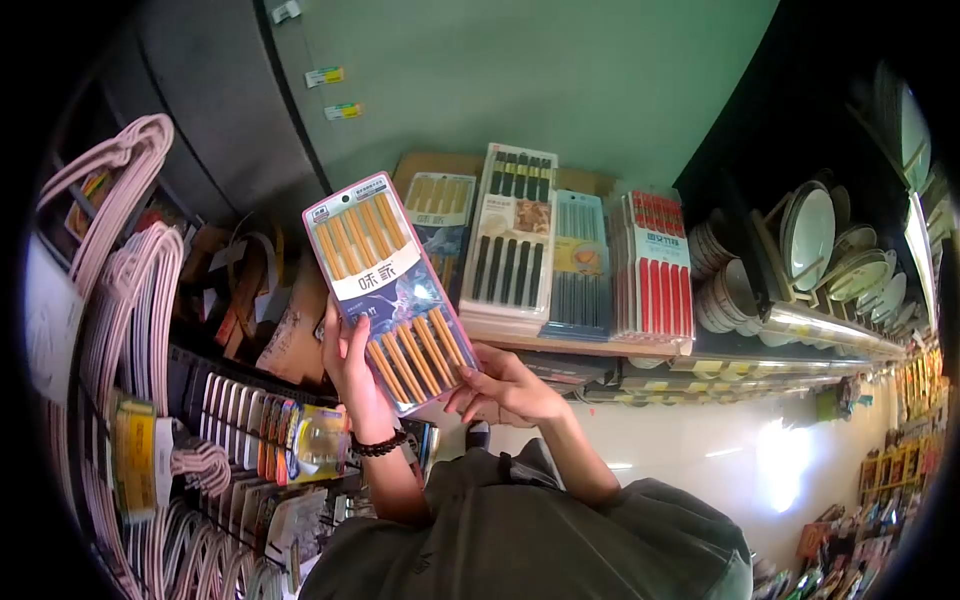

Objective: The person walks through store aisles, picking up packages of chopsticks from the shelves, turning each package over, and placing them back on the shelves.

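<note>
A flat pack of wooden chopsticks [380,230] with a pink edge and a blue and white printed card is held up, tilted, in front of the shelf. Closed around its left edge, my left hand [350,365] has the thumb on the front and a dark beaded bracelet at the wrist. At the lower right corner my right hand [510,385] grips the pack between thumb and fingers. Behind it, a similar pack of light chopsticks [440,200] is partly hidden. Packs of black chopsticks [512,225], grey-blue chopsticks [580,250] and red chopsticks [660,265] lie in stacks to the right.
Pink hangers [125,180] hang at the left, above racks of packaged goods [320,445]. Bowls [725,295] and plates [808,235] stand on shelves to the right. Two price tags [325,77] hang on the green surface [540,80]. A bright aisle floor [720,450] lies behind me.
</note>
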A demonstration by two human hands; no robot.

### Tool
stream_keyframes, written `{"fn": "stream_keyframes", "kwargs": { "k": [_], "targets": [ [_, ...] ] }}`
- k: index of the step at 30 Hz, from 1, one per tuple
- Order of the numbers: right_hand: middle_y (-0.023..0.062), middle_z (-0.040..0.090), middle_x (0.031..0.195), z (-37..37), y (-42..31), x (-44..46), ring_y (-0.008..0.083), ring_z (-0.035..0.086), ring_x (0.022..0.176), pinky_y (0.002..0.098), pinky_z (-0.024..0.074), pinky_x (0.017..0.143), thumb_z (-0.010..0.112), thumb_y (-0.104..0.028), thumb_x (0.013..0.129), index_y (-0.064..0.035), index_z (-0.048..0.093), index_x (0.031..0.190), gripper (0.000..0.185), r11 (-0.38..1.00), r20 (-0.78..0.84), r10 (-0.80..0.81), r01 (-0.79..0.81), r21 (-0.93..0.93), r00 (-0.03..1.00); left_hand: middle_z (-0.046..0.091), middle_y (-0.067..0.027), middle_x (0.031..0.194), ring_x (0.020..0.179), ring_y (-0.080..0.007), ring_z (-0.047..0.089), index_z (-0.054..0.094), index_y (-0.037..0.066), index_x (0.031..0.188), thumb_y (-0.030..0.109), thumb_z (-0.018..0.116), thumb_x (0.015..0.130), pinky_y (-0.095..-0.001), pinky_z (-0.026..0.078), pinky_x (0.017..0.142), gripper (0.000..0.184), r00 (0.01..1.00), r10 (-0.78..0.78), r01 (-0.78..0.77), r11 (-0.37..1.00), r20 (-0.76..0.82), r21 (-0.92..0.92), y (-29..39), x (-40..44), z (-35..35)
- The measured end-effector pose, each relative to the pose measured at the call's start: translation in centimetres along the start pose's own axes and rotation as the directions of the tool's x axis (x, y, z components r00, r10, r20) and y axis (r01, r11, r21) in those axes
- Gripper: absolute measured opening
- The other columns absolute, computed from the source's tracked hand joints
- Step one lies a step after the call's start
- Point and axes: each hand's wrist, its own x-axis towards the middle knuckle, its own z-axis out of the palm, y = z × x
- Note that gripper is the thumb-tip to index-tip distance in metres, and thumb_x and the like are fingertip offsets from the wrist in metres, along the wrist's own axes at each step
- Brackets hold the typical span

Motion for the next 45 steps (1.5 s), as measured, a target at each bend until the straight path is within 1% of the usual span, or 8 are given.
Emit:
{"fn": "stream_keyframes", "kwargs": {
  "k": [8,18,23,31,34,39,42,45],
  "targets": [
    [0.0204,0.063,0.117,2.8,2.9,5.2,0.0275,0.066,0.104,0.0397,0.0554,0.090,0.044,-0.018,0.107,-0.0002,0.039,0.139,0.037,0.903,-0.119,-0.192,0.223,0.368,0.974,0.053,-0.0200,0.141,0.128,-0.0257,0.053,0.034,-0.001,0.150,0.006,0.054,0.089,-0.0383,0.039,0.110,0.064,0.987,-0.055,0.065,0.996,0.148,-0.064,-0.1,3.3,-0.6],
    [0.0157,0.067,0.110,0.4,4.9,4.8,0.0224,0.067,0.102,0.0364,0.0538,0.092,0.048,-0.017,0.106,0.0018,0.054,0.123,0.026,0.975,-0.160,-0.048,0.080,0.205,0.986,0.053,-0.0161,0.142,0.133,-0.0223,0.048,0.048,-0.002,0.141,-0.003,0.051,0.093,-0.0360,0.031,0.115,0.048,0.980,0.037,-0.094,0.950,0.194,0.298,-3.7,5.8,-1.0],
    [0.0111,0.067,0.104,-0.5,4.7,2.3,0.0203,0.067,0.097,0.0343,0.0540,0.086,0.048,-0.017,0.106,0.0013,0.056,0.116,0.022,0.968,-0.255,-0.153,0.197,0.157,0.955,0.057,-0.0115,0.137,0.129,-0.0223,0.051,0.055,-0.002,0.134,-0.002,0.047,0.098,-0.0338,0.034,0.111,0.037,0.887,0.103,-0.399,0.658,0.449,0.639,-6.2,7.8,-1.5],
    [0.0080,0.066,0.106,-0.2,3.4,-3.0,0.0169,0.064,0.101,0.0321,0.0515,0.088,0.047,-0.015,0.105,-0.0008,0.055,0.120,0.022,0.963,-0.339,-0.250,0.269,0.009,0.907,0.063,-0.0153,0.129,0.121,-0.0243,0.058,0.059,-0.003,0.127,0.001,0.050,0.098,-0.0349,0.042,0.105,0.030,0.834,0.320,-0.551,0.501,0.448,0.668,-3.6,4.8,1.4],
    [0.0063,0.064,0.115,0.3,3.2,-6.6,0.0149,0.063,0.106,0.0295,0.0502,0.089,0.047,-0.016,0.106,-0.0042,0.054,0.126,0.025,0.921,-0.428,-0.360,0.390,-0.021,0.829,0.060,-0.0207,0.131,0.123,-0.0297,0.058,0.053,-0.006,0.133,0.010,0.046,0.103,-0.0404,0.042,0.109,0.035,0.867,0.144,-0.327,0.887,0.477,0.327,-2.6,0.6,5.3],
    [0.0124,0.051,0.143,2.5,2.7,-14.8,0.0223,0.051,0.129,0.0360,0.0452,0.103,0.050,-0.018,0.104,-0.0025,0.044,0.144,0.043,0.801,-0.649,-0.563,0.533,-0.274,0.512,0.051,-0.0250,0.140,0.132,-0.0379,0.049,0.039,-0.004,0.145,0.038,0.047,0.103,-0.0517,0.037,0.112,0.060,0.446,-0.155,0.128,0.986,0.881,0.109,-4.5,-8.8,10.5],
    [0.0110,0.046,0.147,4.0,3.8,-20.0,0.0209,0.048,0.131,0.0347,0.0415,0.105,0.052,-0.016,0.103,-0.0056,0.041,0.148,0.048,0.695,-0.736,-0.636,0.587,-0.415,0.233,0.046,-0.0205,0.147,0.141,-0.0385,0.037,0.042,0.001,0.147,0.043,0.056,0.098,-0.0502,0.031,0.115,0.066,0.061,-0.179,-0.053,0.982,0.982,0.182,-6.3,-16.7,12.7],
    [0.0106,0.042,0.150,5.3,6.6,-25.2,0.0200,0.045,0.131,0.0336,0.0400,0.105,0.054,-0.017,0.102,-0.0065,0.042,0.148,0.049,0.729,-0.813,-0.541,0.602,-0.325,0.216,0.046,-0.0232,0.146,0.144,-0.0453,0.028,0.053,0.006,0.141,0.034,0.061,0.094,-0.0523,0.024,0.116,0.055,-0.187,-0.106,-0.221,0.973,0.977,0.063,-7.4,-24.9,13.7]
  ]
}}
